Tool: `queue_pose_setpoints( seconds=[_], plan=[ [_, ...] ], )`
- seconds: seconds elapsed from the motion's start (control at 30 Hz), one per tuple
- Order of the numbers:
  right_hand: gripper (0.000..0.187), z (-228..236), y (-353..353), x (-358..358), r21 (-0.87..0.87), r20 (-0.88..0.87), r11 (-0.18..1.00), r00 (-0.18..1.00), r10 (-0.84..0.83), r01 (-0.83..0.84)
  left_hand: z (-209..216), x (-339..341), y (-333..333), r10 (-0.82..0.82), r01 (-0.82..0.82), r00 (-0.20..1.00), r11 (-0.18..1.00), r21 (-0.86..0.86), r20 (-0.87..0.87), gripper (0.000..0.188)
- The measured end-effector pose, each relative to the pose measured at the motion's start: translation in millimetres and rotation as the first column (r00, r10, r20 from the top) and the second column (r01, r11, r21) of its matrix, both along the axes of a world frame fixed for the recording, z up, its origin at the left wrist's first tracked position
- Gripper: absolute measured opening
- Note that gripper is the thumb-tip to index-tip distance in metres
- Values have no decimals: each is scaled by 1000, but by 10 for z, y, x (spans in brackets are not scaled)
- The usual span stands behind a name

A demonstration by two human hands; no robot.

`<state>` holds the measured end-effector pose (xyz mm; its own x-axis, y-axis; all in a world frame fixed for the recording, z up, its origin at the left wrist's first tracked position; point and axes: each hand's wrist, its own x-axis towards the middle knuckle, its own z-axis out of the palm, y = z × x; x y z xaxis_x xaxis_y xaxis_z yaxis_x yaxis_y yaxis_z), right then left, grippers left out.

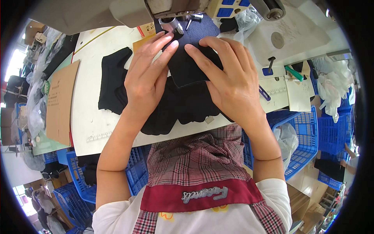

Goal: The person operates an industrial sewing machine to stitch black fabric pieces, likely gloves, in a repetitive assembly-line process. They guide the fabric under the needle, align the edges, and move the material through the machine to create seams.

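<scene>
A black fabric piece [193,68] lies under the sewing machine head [113,15], its upper end close to the metal parts around the needle [171,26]. My left hand [150,72] rests along its left side, fingers stretched toward those metal parts. On the right side, my right hand [231,74] lies with fingers spread and fingertips on the cloth; its thumb is partly hidden. Below both hands, more black cloth [187,103] spreads to the table's near edge. Another stack of black cut pieces [113,82] sits left of my left hand.
The white worktable [93,128] carries a cardboard sheet [60,103] on the left. At the right lie a blue-handled small tool [264,93] and a green one [294,73]. Blue plastic baskets [306,136] stand below the table. Another person's hand [343,163] shows far right, by dark cloth.
</scene>
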<state>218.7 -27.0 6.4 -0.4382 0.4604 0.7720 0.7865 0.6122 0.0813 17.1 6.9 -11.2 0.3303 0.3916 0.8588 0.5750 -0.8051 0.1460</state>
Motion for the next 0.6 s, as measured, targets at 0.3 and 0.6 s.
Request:
queue_pose_setpoints(
  seconds=[0.3, 0.6],
  plan=[
    [44, -37, 110, -28, 84, -11, 996, 1000, -13, 14, -9, 38, 72, 25, -25, 999, 1000, 12, 37, 45],
    [41, -73, 211, -49, 143, -20, 990, 1000, -2, 5, -56, 71, 141, 66, -66, 995, 998, 9, 77, 42]
  ],
)
